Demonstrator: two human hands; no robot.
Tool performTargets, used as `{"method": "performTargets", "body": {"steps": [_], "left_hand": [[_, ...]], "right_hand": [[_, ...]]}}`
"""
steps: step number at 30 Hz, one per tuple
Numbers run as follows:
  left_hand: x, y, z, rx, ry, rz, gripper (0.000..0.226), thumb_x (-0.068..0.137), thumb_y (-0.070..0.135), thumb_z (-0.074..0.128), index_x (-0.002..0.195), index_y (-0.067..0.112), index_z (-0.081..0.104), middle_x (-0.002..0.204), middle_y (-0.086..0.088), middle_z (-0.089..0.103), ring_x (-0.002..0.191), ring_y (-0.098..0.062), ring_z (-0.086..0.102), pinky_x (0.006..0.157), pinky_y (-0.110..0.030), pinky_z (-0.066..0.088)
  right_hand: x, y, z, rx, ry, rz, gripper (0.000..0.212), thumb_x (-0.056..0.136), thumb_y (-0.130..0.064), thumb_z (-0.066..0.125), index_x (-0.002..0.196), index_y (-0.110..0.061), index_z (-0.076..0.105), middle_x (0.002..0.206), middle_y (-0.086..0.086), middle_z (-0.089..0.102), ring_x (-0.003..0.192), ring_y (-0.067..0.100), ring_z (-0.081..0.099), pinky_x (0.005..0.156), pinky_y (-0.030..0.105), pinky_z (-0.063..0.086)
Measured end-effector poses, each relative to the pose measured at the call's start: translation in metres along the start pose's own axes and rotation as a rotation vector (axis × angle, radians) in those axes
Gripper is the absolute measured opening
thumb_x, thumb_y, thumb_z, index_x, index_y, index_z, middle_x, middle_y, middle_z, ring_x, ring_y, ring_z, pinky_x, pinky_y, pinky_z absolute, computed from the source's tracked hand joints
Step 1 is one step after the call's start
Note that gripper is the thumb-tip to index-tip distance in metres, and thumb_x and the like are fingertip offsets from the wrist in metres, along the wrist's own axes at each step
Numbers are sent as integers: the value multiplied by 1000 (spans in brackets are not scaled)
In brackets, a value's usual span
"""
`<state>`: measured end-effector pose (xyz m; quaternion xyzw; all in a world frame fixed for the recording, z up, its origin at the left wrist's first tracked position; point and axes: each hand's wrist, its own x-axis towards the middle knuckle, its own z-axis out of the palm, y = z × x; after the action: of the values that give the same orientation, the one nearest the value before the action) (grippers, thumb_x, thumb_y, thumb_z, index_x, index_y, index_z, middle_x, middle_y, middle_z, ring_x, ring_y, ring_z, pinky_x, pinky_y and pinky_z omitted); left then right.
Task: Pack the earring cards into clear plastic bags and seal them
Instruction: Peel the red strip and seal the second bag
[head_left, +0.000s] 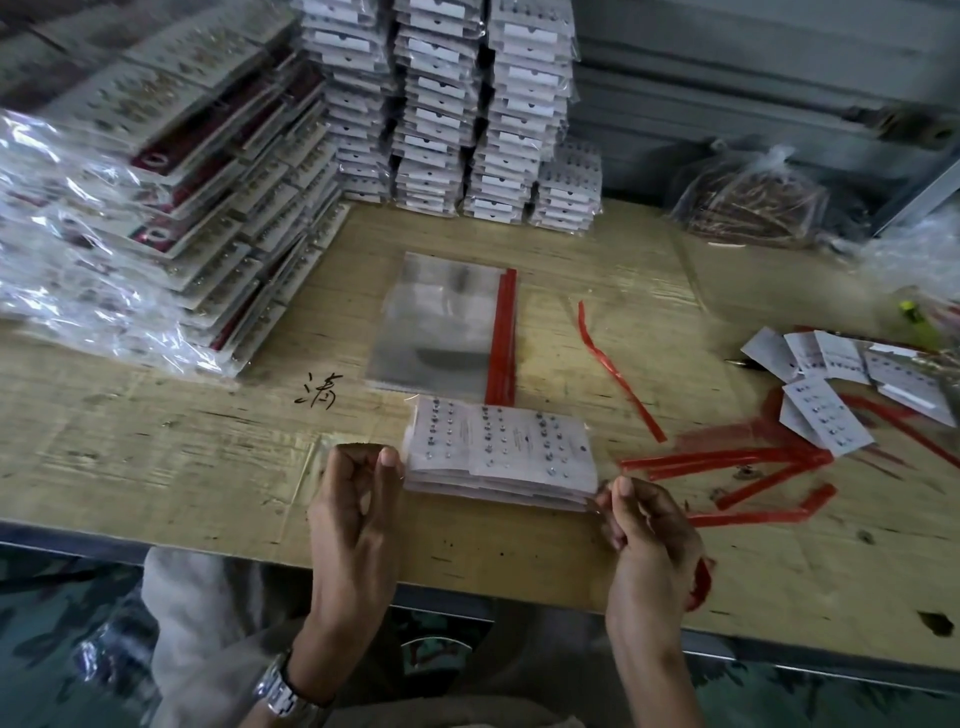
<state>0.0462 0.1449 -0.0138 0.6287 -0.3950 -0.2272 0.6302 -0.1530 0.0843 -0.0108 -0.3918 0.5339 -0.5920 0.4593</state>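
Near the front edge of the counter (156, 467), the bagged stack of earring cards (501, 452) lies flat, its ends pinched by the left hand (358, 499) and right hand (649, 530); light, stiff cards in slippery film, probably best gripped at the edges.

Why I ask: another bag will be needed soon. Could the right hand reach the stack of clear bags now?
Probably yes, once it lets go. The right hand pinches a corner of the card bundle; the stack of clear bags lies just beyond it, nothing on top.
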Motion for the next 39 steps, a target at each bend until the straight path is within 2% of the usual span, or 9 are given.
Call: {"method": "performTargets", "body": {"steps": [7,12,14,19,23,27,31,36,39], "left_hand": [[1,7,8,192,29,192,19,102,24,40,89,10,45,77,-2,54,69,-9,49,62,-10,38],[7,7,13,233,63,197,21,103,28,36,92,11,43,76,-9,52,66,-27,49,57,-31,39],[7,8,14,245,68,207,21,102,28,36,92,11,43,76,-10,51,64,-29,48,57,-34,39],[7,12,11,305,66,228,11,101,22,41,91,17,39,73,-7,50,61,-20,44,56,-16,35],[2,14,9,328,67,166,18,105,18,46,88,14,40,64,0,46,56,-19,42,49,-11,35],[-2,18,5,294,36,97,17,99,25,47,87,13,42,54,2,44,45,-15,41,37,-17,28],[-7,16,1,214,-20,-7,32,95,39,47,92,8,48,54,-5,51,37,-9,39,32,-20,26],[-12,11,-4,242,-38,-73,28,94,38,49,89,11,54,58,-12,56,46,-13,46,38,-21,33],[-13,8,-6,250,-59,-110,18,97,31,53,86,17,54,57,-10,56,45,-9,46,36,-16,29]], "right_hand": [[-4,-6,8,-73,57,-177,25,98,-20,56,77,-31,64,70,-8,64,70,6,58,67,17,49],[-1,-7,18,-153,101,-303,14,96,-26,51,83,-21,54,72,3,59,68,11,55,65,25,46],[0,-8,19,-125,104,-284,15,95,-28,52,82,-22,54,70,-4,58,66,8,54,63,20,45],[3,-4,16,-62,113,-179,23,97,-12,56,74,-16,57,62,-12,57,62,3,51,63,17,43],[4,-6,12,69,110,-95,35,89,-7,62,64,-30,70,58,-11,62,58,2,55,62,17,46],[3,-4,6,78,93,-29,50,88,7,60,59,-31,73,56,-9,64,54,3,55,56,15,45],[-6,-3,-2,-8,102,29,38,88,0,64,62,-25,71,59,-5,66,58,4,61,56,13,47],[-5,-3,-14,-258,13,141,28,92,-10,64,69,-26,71,69,-11,72,68,0,65,69,28,45],[-4,-2,-18,-378,15,186,23,92,-14,66,73,-27,70,74,-9,72,81,14,67,73,38,50]]}}
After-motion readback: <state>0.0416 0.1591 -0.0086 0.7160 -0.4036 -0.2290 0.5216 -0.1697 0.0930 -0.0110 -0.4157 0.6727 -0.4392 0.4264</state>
